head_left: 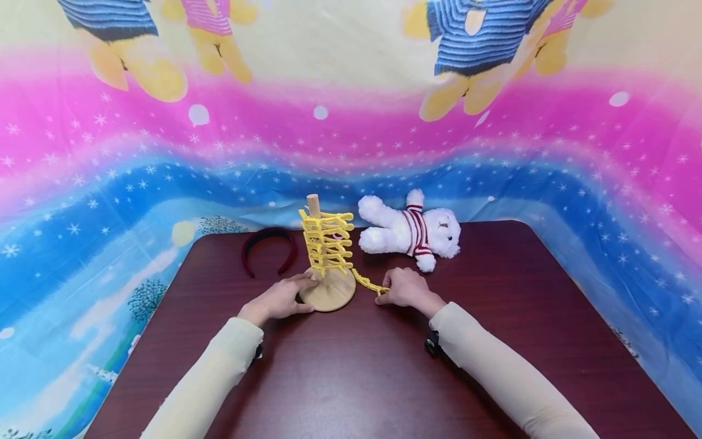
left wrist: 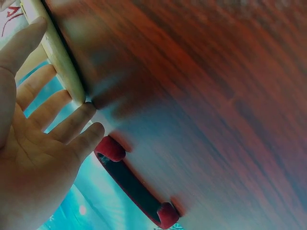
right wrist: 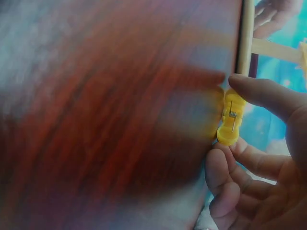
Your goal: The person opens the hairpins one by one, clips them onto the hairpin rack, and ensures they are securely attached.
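A wooden stand with an upright peg [head_left: 313,205] and a round base [head_left: 328,294] stands mid-table. Several rows of yellow clothespins [head_left: 328,239] are stacked around its peg. My left hand [head_left: 280,297] rests against the left side of the base, thumb at its near rim; the left wrist view shows the fingers [left wrist: 47,110] fairly straight and spread. From the stack, a yellow strand [head_left: 368,283] runs right along the table to my right hand [head_left: 407,288]. There, thumb and fingers pinch a yellow clothespin [right wrist: 231,117] with a metal spring.
A dark red headband [head_left: 269,233] lies left of the stand. To the right, a white teddy bear [head_left: 406,231] in a striped sweater lies on its back. A printed cloth [head_left: 351,140] hangs behind the dark wooden table [head_left: 340,378].
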### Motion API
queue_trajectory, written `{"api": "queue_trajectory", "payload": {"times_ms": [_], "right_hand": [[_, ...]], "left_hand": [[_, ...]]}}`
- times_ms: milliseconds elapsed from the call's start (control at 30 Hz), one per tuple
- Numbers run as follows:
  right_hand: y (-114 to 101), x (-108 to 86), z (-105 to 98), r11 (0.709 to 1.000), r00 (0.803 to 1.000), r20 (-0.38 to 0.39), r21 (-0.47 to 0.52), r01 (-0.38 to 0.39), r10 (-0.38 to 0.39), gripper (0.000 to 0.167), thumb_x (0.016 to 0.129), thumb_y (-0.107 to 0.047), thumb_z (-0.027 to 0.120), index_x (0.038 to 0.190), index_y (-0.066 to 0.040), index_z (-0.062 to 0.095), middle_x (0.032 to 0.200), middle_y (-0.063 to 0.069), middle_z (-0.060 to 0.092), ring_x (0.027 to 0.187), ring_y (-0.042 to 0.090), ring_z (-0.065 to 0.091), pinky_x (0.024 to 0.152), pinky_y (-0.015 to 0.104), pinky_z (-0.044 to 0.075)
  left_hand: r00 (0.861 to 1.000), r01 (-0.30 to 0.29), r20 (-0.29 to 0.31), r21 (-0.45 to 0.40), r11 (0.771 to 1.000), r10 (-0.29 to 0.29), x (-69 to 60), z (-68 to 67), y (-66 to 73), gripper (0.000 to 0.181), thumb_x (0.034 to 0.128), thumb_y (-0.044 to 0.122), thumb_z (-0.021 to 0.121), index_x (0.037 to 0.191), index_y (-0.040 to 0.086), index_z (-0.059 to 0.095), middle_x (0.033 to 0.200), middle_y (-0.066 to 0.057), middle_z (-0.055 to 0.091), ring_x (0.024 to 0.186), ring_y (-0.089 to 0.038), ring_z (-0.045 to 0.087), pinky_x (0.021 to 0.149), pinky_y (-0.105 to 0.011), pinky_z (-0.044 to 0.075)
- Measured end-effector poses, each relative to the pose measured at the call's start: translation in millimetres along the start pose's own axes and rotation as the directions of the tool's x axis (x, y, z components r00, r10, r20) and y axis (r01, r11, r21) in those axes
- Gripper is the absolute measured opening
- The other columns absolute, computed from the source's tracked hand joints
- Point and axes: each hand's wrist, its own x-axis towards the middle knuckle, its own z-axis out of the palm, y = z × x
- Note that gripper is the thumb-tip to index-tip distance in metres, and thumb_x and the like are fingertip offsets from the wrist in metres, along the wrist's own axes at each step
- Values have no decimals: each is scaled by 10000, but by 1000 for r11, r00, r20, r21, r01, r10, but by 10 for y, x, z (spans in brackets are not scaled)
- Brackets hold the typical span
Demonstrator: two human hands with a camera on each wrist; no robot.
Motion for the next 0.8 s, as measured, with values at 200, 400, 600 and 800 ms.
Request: {"api": "queue_trajectory", "payload": {"times_ms": [200, 400, 600, 800], "right_hand": [[68, 7, -21, 999, 999, -36, 43, 25, -24, 276, 720, -439, 867, 817, -220, 730, 808, -46, 662, 759, 177, 580, 616, 332, 457], [145, -10, -62, 989, 990, -97, 98, 110, -101, 267, 732, -404, 861, 858, -194, 756, 781, -51, 675, 729, 159, 575, 620, 310, 460], [163, -74, -169, 978, 979, -157, 141, 155, -132, 247, 757, -382, 851, 875, -186, 758, 756, -55, 672, 707, 138, 571, 629, 295, 458], [146, -144, -319, 971, 967, -200, 145, 191, -160, 260, 765, -387, 843, 904, -181, 766, 784, -56, 696, 743, 131, 594, 684, 305, 489]], "left_hand": [[1000, -1, 0, -4, 1000, 1, 10, 14, -5, 640, 893, 364, 741, 1452, 129, 536, 1577, -176, 401, 1412, -362, 448, 1096, -513, 428], [1000, -4, -9, -2, 1000, 4, 11, 18, -15, 636, 889, 354, 746, 1446, 124, 543, 1569, -182, 411, 1400, -370, 460, 1090, -519, 431], [1000, 3, 6, -1, 1000, -3, 7, 12, -10, 642, 893, 357, 744, 1459, 141, 532, 1582, -176, 393, 1398, -373, 460, 1089, -520, 433], [1000, 14, 11, -5, 1000, -13, -2, 4, 1, 644, 898, 363, 739, 1465, 146, 525, 1588, -175, 383, 1400, -373, 458, 1091, -523, 430]]}}
